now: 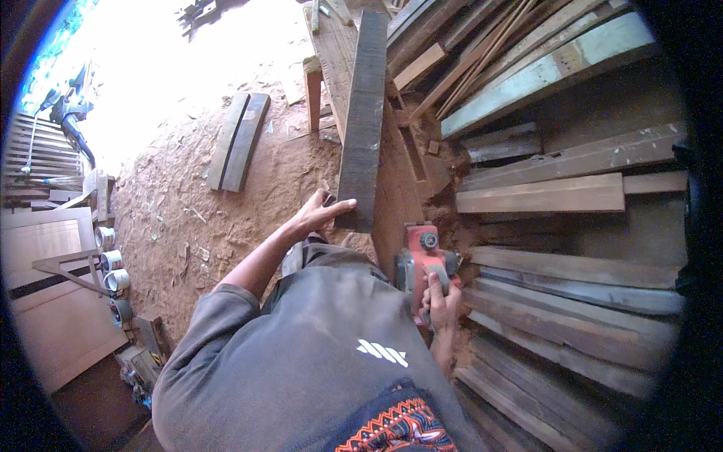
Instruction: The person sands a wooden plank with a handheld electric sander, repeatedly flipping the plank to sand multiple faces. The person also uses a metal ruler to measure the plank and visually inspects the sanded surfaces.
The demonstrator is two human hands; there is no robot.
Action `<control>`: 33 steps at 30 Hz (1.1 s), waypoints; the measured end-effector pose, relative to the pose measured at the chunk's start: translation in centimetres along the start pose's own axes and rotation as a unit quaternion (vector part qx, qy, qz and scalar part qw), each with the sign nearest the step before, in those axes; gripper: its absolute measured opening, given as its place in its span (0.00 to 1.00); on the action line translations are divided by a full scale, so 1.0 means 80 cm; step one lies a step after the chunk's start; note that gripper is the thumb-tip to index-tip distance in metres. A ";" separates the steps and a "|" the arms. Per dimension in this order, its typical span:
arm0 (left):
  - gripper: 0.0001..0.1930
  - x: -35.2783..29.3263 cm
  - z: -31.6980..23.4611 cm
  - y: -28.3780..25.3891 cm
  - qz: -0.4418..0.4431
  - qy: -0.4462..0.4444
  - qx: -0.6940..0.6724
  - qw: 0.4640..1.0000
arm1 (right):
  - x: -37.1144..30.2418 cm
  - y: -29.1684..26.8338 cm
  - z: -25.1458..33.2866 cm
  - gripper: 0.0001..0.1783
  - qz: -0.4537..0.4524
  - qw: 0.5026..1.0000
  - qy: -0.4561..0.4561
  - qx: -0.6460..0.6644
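1. The dark plank [363, 113] is lying lengthwise on a reddish workbench [395, 192], running away from the person, its near end right by their waist. It's looking like a long, stiff, fairly heavy hardwood board with a rough-sawn face, so probably not slippery, just awkward from the length.
2. The left hand [320, 213] is resting at the near end of the plank, fingers spread and thumb stretched onto the end edge, steadying more than clamping. I'd say that end, or along the long edges, is the sensible place to be gripping it.
3. The right hand [443, 300] is wrapping its fingers closed around the handle of a red power planer [423, 264], which is sitting on the bench just right of the plank's end.
4. Containers: a few small round tins [111, 271] are sitting far left near a pale door panel [53, 301]; can't tell what's in them.
5. Stacks of grey boards [572, 301] are piling up on the right, two loose planks [237, 142] lying on the sawdust floor.
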State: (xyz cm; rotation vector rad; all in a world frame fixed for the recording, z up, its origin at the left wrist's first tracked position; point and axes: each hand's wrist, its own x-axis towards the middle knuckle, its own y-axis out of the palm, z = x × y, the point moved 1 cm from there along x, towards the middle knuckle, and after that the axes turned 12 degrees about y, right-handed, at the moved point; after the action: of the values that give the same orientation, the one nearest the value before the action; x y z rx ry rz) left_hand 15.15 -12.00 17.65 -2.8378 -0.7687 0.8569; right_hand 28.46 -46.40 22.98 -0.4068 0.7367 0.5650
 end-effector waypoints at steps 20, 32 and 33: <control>0.20 -0.025 0.057 -0.199 -0.395 0.130 -0.176 0.892 | -0.001 -0.039 -0.041 0.33 0.014 0.998 0.044 -0.036; 0.29 0.139 -0.080 -0.318 -0.210 0.205 -0.239 0.926 | 0.112 0.039 0.157 0.15 -0.275 0.932 -0.153 -0.180; 0.29 0.170 -0.082 -0.310 -0.166 0.179 -0.289 0.926 | 0.145 0.068 0.187 0.16 -0.218 0.953 -0.171 -0.122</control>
State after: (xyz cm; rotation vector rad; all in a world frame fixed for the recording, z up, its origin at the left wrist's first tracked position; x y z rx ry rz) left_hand 17.49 16.63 21.67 -3.0299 -1.5879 0.0471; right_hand 39.78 -30.34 23.91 -0.6619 0.2279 0.2933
